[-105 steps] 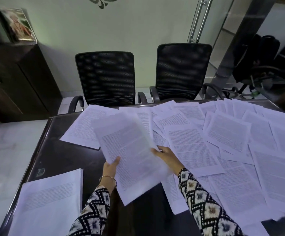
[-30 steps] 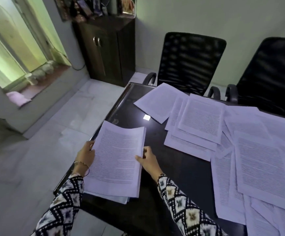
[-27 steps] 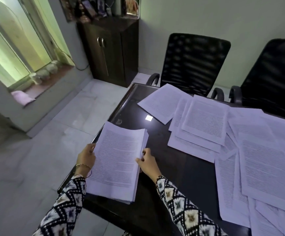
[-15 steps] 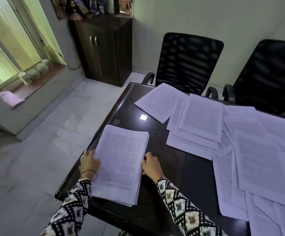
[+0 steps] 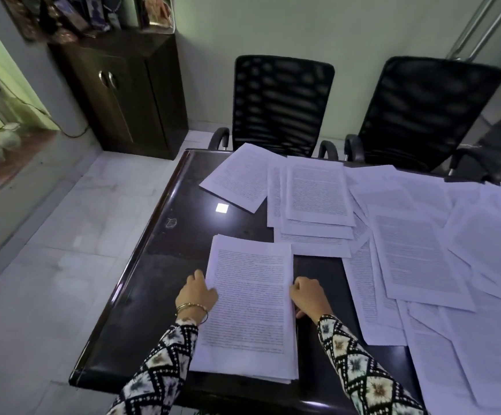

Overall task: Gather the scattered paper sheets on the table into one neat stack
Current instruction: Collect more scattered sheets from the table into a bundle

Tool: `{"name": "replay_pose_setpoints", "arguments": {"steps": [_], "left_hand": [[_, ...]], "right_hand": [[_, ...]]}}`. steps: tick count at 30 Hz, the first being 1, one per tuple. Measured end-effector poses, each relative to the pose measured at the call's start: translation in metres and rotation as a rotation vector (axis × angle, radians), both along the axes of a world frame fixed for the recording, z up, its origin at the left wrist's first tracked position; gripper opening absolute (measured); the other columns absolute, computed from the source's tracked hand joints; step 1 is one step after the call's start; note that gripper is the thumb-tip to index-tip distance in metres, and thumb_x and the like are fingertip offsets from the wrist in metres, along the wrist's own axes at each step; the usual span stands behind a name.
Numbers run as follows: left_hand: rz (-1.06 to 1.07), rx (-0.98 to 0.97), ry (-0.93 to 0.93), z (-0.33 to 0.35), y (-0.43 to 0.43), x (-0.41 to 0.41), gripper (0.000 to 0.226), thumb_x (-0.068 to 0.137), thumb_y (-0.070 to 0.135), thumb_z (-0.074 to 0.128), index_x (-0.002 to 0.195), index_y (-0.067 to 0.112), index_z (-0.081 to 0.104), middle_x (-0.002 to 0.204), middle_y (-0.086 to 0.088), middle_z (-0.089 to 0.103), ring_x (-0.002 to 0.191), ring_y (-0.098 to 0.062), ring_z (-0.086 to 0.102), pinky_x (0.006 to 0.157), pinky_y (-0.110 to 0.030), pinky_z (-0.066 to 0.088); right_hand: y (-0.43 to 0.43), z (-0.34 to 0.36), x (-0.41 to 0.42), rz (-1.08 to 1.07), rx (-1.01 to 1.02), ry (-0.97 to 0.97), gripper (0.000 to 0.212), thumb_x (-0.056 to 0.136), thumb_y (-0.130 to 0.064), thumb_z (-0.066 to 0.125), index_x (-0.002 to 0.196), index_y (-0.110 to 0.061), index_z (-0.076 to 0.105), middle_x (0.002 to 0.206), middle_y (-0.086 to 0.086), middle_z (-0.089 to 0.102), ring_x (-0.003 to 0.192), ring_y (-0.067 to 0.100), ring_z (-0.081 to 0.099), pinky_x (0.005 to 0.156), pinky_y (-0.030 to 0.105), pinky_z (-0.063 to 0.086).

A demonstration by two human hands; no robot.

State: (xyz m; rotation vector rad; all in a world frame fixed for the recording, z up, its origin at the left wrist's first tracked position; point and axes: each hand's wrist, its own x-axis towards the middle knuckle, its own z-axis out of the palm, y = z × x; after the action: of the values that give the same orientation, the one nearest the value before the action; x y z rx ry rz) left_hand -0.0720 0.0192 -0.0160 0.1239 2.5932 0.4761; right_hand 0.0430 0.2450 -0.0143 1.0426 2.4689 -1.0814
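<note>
A stack of printed paper sheets (image 5: pixel 249 307) lies flat at the near left part of the dark table (image 5: pixel 159 295). My left hand (image 5: pixel 196 293), with a bangle at the wrist, presses against the stack's left edge. My right hand (image 5: pixel 309 296) presses against its right edge, fingers curled at the side. Several loose printed sheets (image 5: pixel 413 253) lie scattered and overlapping over the middle and right of the table. One sheet (image 5: pixel 240 178) lies skewed at the far left of the spread.
Two black mesh office chairs (image 5: pixel 282 103) (image 5: pixel 428 112) stand at the table's far side. A dark wooden cabinet (image 5: pixel 123 94) stands against the wall at the left. The table's left edge borders a pale tiled floor (image 5: pixel 48 265).
I laid a picked-up sheet on the stack, then lowered the stack flat onto the table. Both hands now sit at its side edges. The view swung slightly right.
</note>
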Motion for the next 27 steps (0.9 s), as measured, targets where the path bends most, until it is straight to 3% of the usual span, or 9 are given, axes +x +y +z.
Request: {"name": "replay_pose_setpoints", "arguments": {"steps": [2,5,10,14,17,21,24,27], "left_hand": [[0.013,-0.014,0.015,0.000,0.003,-0.003,0.039,0.087,0.030,0.053,0.116,0.006,0.045,0.125,-0.015,0.051,0.111,-0.038,0.055,0.085,-0.039,0.044],[0.090,0.010,0.080,0.001,0.005,-0.011,0.035,0.087,0.031,0.053,0.111,0.006,0.049,0.120,-0.015,0.053,0.108,-0.038,0.056,0.085,-0.041,0.045],[0.102,0.117,0.249,0.007,0.018,-0.029,0.030,0.086,0.026,0.056,0.107,0.005,0.050,0.112,-0.016,0.054,0.105,-0.037,0.053,0.077,-0.045,0.047],[0.019,0.254,0.329,0.014,0.040,-0.049,0.021,0.086,0.016,0.055,0.104,0.007,0.055,0.108,-0.014,0.057,0.101,-0.037,0.056,0.077,-0.045,0.048],[-0.056,0.385,0.311,0.018,0.065,-0.062,0.013,0.086,0.011,0.052,0.097,0.007,0.059,0.102,-0.012,0.064,0.094,-0.035,0.059,0.077,-0.040,0.047],[-0.161,0.469,0.190,0.026,0.103,-0.075,0.020,0.090,0.012,0.050,0.105,0.013,0.062,0.106,-0.006,0.068,0.098,-0.027,0.062,0.082,-0.032,0.045],[-0.229,0.480,0.119,0.027,0.131,-0.094,0.021,0.090,0.015,0.049,0.108,0.018,0.061,0.106,-0.005,0.068,0.097,-0.026,0.063,0.080,-0.029,0.046],[-0.196,0.456,0.150,0.030,0.150,-0.127,0.024,0.088,0.014,0.053,0.111,0.015,0.059,0.112,-0.007,0.063,0.101,-0.027,0.059,0.082,-0.031,0.044]], "right_hand": [[0.004,0.002,0.003,0.020,-0.033,0.012,0.023,0.092,-0.017,0.045,0.070,-0.010,0.044,0.079,0.013,0.064,0.050,0.024,0.066,0.045,0.029,0.055],[0.009,0.000,0.000,0.030,-0.092,0.038,0.019,0.092,-0.017,0.049,0.075,-0.009,0.049,0.078,0.009,0.065,0.055,0.025,0.069,0.056,0.038,0.061],[0.020,0.007,-0.015,0.028,0.186,0.089,0.017,0.091,-0.025,0.054,0.082,-0.010,0.056,0.080,0.004,0.066,0.066,0.024,0.067,0.067,0.040,0.059],[0.032,0.012,-0.036,0.021,0.223,0.158,0.016,0.094,-0.023,0.051,0.087,-0.010,0.057,0.084,0.006,0.066,0.075,0.023,0.063,0.068,0.037,0.054],[0.040,0.015,-0.055,0.054,0.178,0.209,0.018,0.094,-0.021,0.050,0.089,-0.007,0.059,0.086,0.007,0.065,0.078,0.025,0.062,0.069,0.036,0.051],[0.054,0.019,-0.078,0.123,0.145,0.238,0.019,0.095,-0.022,0.052,0.105,-0.008,0.059,0.108,0.009,0.060,0.098,0.023,0.058,0.078,0.030,0.044],[0.071,0.018,-0.097,0.154,0.129,0.234,0.028,0.096,-0.025,0.055,0.120,-0.009,0.055,0.124,0.010,0.051,0.114,0.024,0.052,0.092,0.034,0.045],[0.095,0.016,-0.112,0.107,0.135,0.215,0.034,0.096,-0.027,0.055,0.127,-0.011,0.051,0.133,0.011,0.044,0.123,0.026,0.043,0.094,0.035,0.042]]}}
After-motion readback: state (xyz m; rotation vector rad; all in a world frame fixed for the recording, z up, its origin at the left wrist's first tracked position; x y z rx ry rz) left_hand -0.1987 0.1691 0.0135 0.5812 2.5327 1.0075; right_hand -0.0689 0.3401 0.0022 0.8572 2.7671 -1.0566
